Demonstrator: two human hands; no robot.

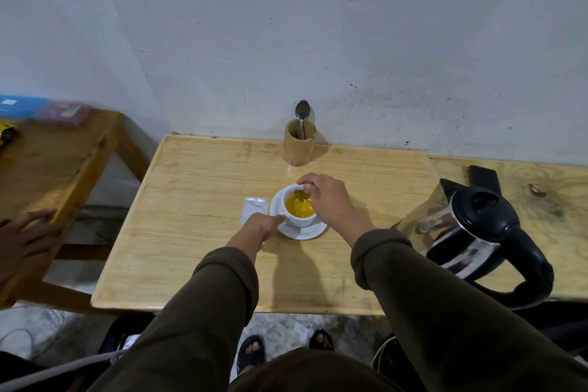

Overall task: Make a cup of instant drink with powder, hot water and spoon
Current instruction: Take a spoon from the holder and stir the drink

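- A white cup stands on a white saucer near the middle of a pale wooden table
- The cup holds yellow-orange liquid, bright and a little frothy
- The right hand hangs over the far right rim of the cup, its fingers pinched together around a thin metal handle; this looks like a spoon dipping into the liquid, though only a small part of it shows
- The left hand reaches to the cup's near left side, fingers extended and touching the cup wall or saucer edge; whether it actually grips cannot be told
- Both arms wear dark olive sleeves
- A small white sachet lies flat on the table just left of the saucer
- A bamboo holder stands at the table's far edge against the wall, well behind the cup, with a second spoon upright in it, bowl up
- A steel kettle with black lid and handle sits on the right, apart from the saucer, spout towards the cup
- A dark flat object lies behind the kettle
- Another person's hand rests on the corner of a second wooden table at the left
- Two feet in sandals show below the table edge
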